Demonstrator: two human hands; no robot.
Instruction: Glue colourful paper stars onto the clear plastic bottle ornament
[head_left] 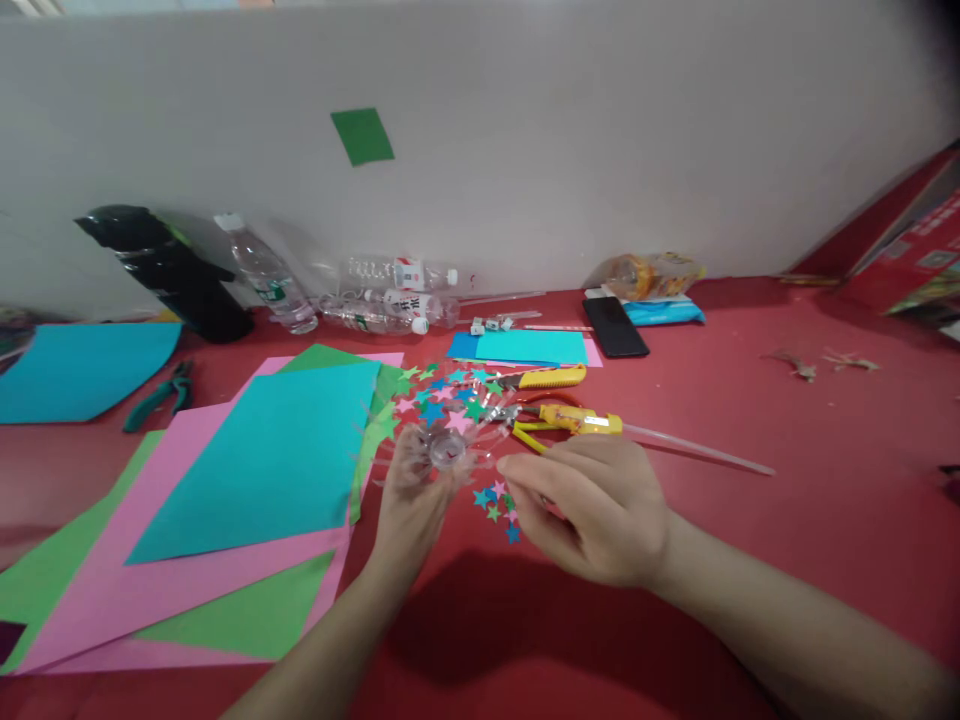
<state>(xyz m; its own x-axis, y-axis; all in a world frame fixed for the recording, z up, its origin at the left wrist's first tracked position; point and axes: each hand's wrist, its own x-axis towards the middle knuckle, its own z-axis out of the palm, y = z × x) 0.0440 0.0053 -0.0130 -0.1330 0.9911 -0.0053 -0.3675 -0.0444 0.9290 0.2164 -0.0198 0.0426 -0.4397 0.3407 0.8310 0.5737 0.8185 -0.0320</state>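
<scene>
My left hand (416,490) has its fingers wrapped round a clear plastic bottle piece (448,450), whose rim is cut into thin strips that splay outward. Just right of it, my right hand (589,510) is closed, with thumb and forefinger pinched near the tips of the strips; what they hold, if anything, is too small to make out. Colourful paper stars (433,410) lie behind the plastic piece, and a smaller group of stars (495,498) lies between my hands. A yellow cutter (551,377) and yellow-handled pliers (529,432) rest beyond my right hand.
Coloured sheets (262,460) cover the left of the red table, with green pliers (159,395) beside them. Along the wall are a black flask (176,280), clear bottles (390,300), a phone (616,327) and a snack packet (652,275). A clear straw (705,450) lies at the right.
</scene>
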